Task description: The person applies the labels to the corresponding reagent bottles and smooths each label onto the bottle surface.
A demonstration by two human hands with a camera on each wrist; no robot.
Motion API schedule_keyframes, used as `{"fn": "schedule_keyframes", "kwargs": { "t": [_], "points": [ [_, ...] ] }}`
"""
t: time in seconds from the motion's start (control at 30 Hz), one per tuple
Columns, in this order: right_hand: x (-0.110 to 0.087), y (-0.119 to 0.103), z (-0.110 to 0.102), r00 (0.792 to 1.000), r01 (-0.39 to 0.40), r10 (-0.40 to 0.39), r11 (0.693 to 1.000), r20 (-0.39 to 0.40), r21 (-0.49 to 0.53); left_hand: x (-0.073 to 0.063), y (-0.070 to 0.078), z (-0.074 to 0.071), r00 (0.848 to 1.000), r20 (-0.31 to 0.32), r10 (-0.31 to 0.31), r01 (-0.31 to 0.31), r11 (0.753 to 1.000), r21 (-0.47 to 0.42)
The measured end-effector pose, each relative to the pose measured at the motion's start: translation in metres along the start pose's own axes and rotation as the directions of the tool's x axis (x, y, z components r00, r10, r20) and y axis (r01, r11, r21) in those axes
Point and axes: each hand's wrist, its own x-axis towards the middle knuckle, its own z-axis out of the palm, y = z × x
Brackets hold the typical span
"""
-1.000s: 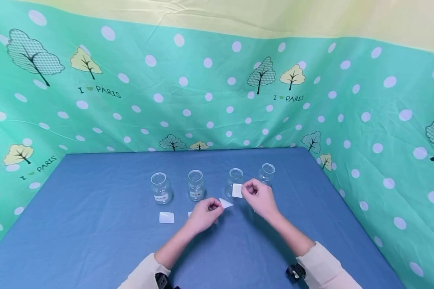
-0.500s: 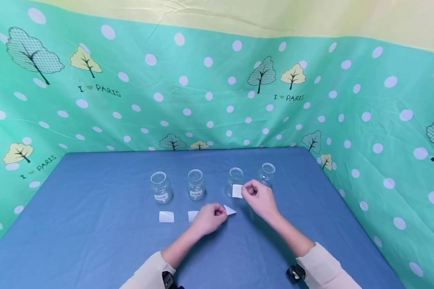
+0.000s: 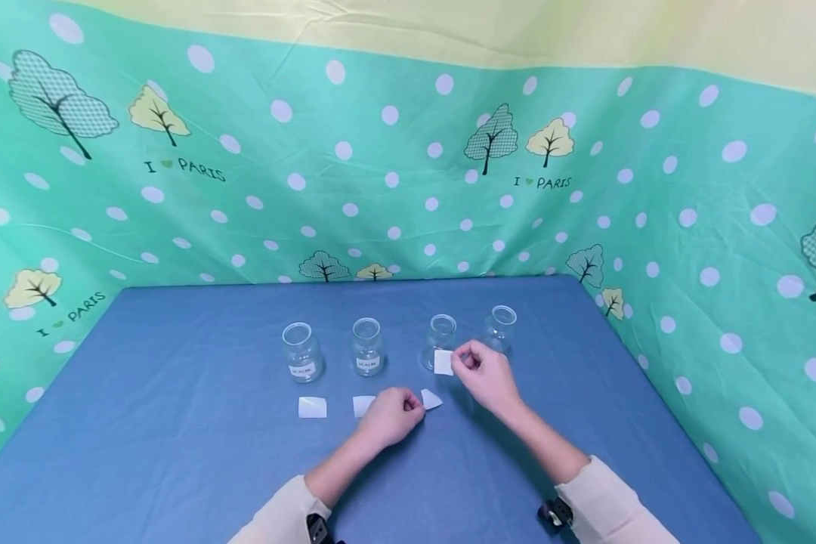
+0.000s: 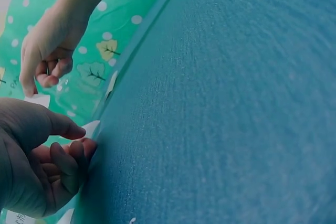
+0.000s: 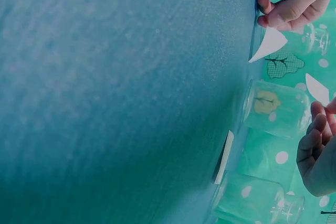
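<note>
My left hand [image 3: 391,418] is low over the table, pinching a curled white paper slip [image 3: 431,399] at its edge. The right hand [image 3: 487,378] pinches a white sticker label [image 3: 443,363] between thumb and finger. That label hangs in front of the third glass jar [image 3: 442,326]; whether it touches the glass cannot be told. The slip [image 5: 270,43] looks bent in the right wrist view, close to the tabletop. Printed white labels are on the first jar [image 3: 302,347] and second jar [image 3: 367,340]. The right hand partly hides the fourth jar [image 3: 502,323].
White paper pieces [image 3: 313,408] [image 3: 363,406] lie in front of the two left jars, the second partly behind my left hand. Another white piece [image 5: 224,157] lies before the fourth jar in the right wrist view. A blue cloth [image 3: 177,423] covers the table; patterned curtain [image 3: 394,151] surrounds it.
My left hand has moved down and slightly right, bringing the paper slip to the tabletop in front of the third jar. The right hand and its label have barely shifted.
</note>
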Motion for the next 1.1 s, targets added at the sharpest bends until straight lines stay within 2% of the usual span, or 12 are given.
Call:
{"fn": "schedule_keyframes", "kwargs": {
  "t": [0.4, 0.63, 0.9, 1.1],
  "points": [
    [0.000, 0.002, 0.002, 1.000, -0.009, 0.009, 1.000, 0.019, -0.003, -0.001, 0.001, -0.002, 1.000, -0.010, -0.016, 0.017, 0.999, 0.048],
    [-0.002, 0.003, 0.005, 1.000, 0.022, -0.021, 1.000, 0.015, -0.003, -0.002, 0.001, -0.005, 1.000, -0.024, -0.019, 0.020, 0.998, 0.053],
    [-0.003, 0.003, 0.005, 1.000, 0.004, -0.004, 1.000, 0.022, 0.004, -0.001, -0.001, -0.012, 0.998, -0.071, -0.001, 0.006, 0.997, 0.071],
    [-0.006, 0.004, 0.008, 0.999, 0.019, -0.019, 1.000, 0.033, -0.009, 0.001, 0.003, -0.020, 0.994, -0.105, -0.005, 0.006, 1.000, 0.008]
  ]
}}
